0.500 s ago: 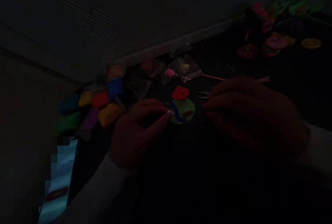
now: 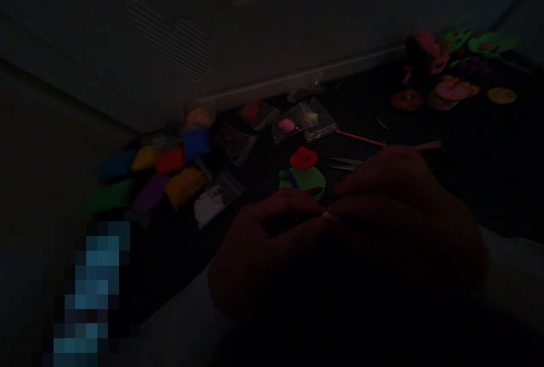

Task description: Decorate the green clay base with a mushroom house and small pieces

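Note:
The scene is very dark. My left hand point(image 2: 259, 242) and my right hand point(image 2: 403, 214) meet fingertip to fingertip just in front of a green clay disc point(image 2: 308, 181) with blue and red bits on it. Both hands are pinched; what sits between the fingers is too small and dim to name. A red clay piece point(image 2: 303, 158) lies just behind the disc. A thin pink stick point(image 2: 361, 139) lies behind my right hand.
Several coloured clay lumps point(image 2: 170, 171) sit in a heap at the left. Small clear bags point(image 2: 297, 120) lie behind the disc, a white bag point(image 2: 210, 204) to its left. Finished clay flowers point(image 2: 450, 72) stand at the far right. A wall runs along the back.
Both hands have drawn back from the green disc towards me and come together. The view has shifted slightly, and the white bag at the left now shows.

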Demonstrator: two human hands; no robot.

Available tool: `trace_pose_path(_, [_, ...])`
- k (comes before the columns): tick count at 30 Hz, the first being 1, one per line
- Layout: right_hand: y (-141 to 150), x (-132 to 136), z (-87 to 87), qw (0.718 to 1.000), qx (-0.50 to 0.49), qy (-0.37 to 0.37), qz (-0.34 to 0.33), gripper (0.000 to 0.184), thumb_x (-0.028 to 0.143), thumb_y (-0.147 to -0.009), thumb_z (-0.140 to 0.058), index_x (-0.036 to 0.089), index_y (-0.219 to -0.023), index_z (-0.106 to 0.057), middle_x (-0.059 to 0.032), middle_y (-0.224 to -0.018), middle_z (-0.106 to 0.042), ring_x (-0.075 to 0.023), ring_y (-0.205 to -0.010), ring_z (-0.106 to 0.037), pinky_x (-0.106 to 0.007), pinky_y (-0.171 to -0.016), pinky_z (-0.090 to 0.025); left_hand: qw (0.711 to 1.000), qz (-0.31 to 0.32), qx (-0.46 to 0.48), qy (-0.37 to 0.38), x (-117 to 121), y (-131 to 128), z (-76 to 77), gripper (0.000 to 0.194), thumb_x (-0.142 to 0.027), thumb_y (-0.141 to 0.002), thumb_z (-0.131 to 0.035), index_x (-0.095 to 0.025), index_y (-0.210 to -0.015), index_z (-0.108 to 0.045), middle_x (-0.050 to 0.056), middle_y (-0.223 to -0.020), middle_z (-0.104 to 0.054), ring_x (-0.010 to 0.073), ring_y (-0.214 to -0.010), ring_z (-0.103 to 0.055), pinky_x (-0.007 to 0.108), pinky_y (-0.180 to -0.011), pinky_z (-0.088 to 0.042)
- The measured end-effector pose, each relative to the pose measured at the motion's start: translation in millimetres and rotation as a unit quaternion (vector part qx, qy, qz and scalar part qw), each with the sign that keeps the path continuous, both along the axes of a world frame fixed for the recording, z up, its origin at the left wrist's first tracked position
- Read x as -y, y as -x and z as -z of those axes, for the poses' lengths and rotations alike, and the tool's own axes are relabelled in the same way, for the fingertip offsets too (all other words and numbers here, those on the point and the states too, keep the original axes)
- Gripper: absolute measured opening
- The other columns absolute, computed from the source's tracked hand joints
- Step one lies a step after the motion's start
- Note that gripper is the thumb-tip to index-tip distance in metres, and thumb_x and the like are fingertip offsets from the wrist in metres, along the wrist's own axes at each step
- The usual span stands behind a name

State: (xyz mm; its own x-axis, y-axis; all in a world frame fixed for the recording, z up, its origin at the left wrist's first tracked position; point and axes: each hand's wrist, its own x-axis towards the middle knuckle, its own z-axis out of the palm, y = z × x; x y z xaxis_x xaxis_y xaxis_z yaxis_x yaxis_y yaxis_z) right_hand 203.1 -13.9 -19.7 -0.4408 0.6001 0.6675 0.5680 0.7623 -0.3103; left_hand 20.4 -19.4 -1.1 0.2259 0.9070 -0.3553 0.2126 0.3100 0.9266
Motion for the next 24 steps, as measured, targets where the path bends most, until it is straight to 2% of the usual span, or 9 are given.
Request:
trace_pose_path(2, [-0.8,0.4,-0.4,1.0,0.004,0.004,0.0,0.014,0.022,-0.077,-0.061,0.019,-0.09,-0.058,-0.0019,-0.089,-0.06,-0.0145,-0.083,-0.055,-0.039,-0.075,-0.042,0.997,0.017,-0.042,-0.066,0.7,0.3,-0.9,0.007,-0.023,-0.07,-0.066,-0.021,-0.077,-0.069,-0.003,-0.077,-0.066,0.0108,-0.072,-0.06,0.017,-0.065,-0.044])
trace_pose_path(4, [-1.5,0.9,-0.6,1.0,0.01,0.01,-0.001,0.013,0.021,-0.077,-0.06,0.019,-0.09,-0.057,-0.0019,-0.089,-0.06,-0.014,-0.084,-0.055,-0.037,-0.076,-0.042,0.981,0.025,-0.097,-0.165,2.0,0.8,-1.1,0.009,-0.022,-0.071,-0.066,-0.022,-0.08,-0.068,-0.003,-0.081,-0.065,0.0111,-0.076,-0.059,0.018,-0.07,-0.044])
trace_pose_path(8, [-2.9,1.5,-0.4,0.999,0.005,0.041,-0.01,0.013,0.021,-0.078,-0.059,0.019,-0.091,-0.058,-0.0024,-0.09,-0.059,-0.0129,-0.085,-0.054,-0.032,-0.075,-0.044,0.916,0.038,-0.187,-0.354,4.8,2.7,1.1,0.015,-0.016,-0.069,-0.067,-0.022,-0.083,-0.068,0.0,-0.085,-0.063,0.013,-0.081,-0.057,0.021,-0.071,-0.045])
trace_pose_path(11, [-3.4,1.5,0.8,0.997,-0.008,0.07,-0.017,0.014,0.021,-0.078,-0.06,0.018,-0.091,-0.058,-0.0021,-0.091,-0.059,-0.0121,-0.087,-0.053,-0.029,-0.074,-0.045,0.888,0.051,-0.205,-0.408,4.9,3.9,2.4,0.016,-0.012,-0.069,-0.067,-0.021,-0.083,-0.067,0.001,-0.083,-0.062,0.0138,-0.081,-0.057,0.023,-0.07,-0.046])
trace_pose_path(15, [-2.6,0.4,3.5,0.996,-0.014,0.085,-0.019,0.014,0.023,-0.078,-0.06,0.018,-0.091,-0.058,-0.0017,-0.092,-0.058,-0.0119,-0.087,-0.053,-0.029,-0.073,-0.045,0.883,0.056,-0.215,-0.414,3.8,4.1,3.8,0.014,-0.013,-0.07,-0.066,-0.02,-0.083,-0.066,0.001,-0.084,-0.062,0.0132,-0.082,-0.056,0.023,-0.07,-0.046])
trace_pose_path(19, [-2.2,-1.0,4.5,0.996,-0.009,0.083,-0.025,0.013,0.024,-0.079,-0.059,0.018,-0.091,-0.059,-0.0017,-0.092,-0.058,-0.0119,-0.087,-0.052,-0.029,-0.073,-0.045,0.896,0.051,-0.207,-0.39,3.8,4.6,5.2,0.012,-0.013,-0.07,-0.066,-0.019,-0.081,-0.066,0.001,-0.086,-0.061,0.0119,-0.084,-0.057,0.02,-0.072,-0.045])
trace_pose_path(22, [-3.2,-1.5,4.8,0.995,-0.013,0.088,-0.035,0.014,0.023,-0.078,-0.059,0.018,-0.091,-0.058,-0.0017,-0.093,-0.058,-0.0126,-0.088,-0.052,-0.03,-0.073,-0.045,0.928,0.042,-0.177,-0.326,4.1,4.8,4.1,0.011,-0.015,-0.07,-0.066,-0.021,-0.08,-0.066,-0.001,-0.086,-0.063,0.0121,-0.084,-0.059,0.021,-0.074,-0.045])
trace_pose_path(24, [-3.3,-1.4,6.0,0.995,-0.014,0.089,-0.037,0.013,0.022,-0.078,-0.059,0.017,-0.09,-0.058,-0.0017,-0.091,-0.059,-0.0128,-0.087,-0.053,-0.03,-0.073,-0.044,0.966,0.036,-0.126,-0.224,3.7,3.6,2.5,0.013,-0.019,-0.07,-0.067,-0.023,-0.082,-0.066,-0.003,-0.082,-0.066,0.0113,-0.077,-0.061,0.02,-0.068,-0.046])
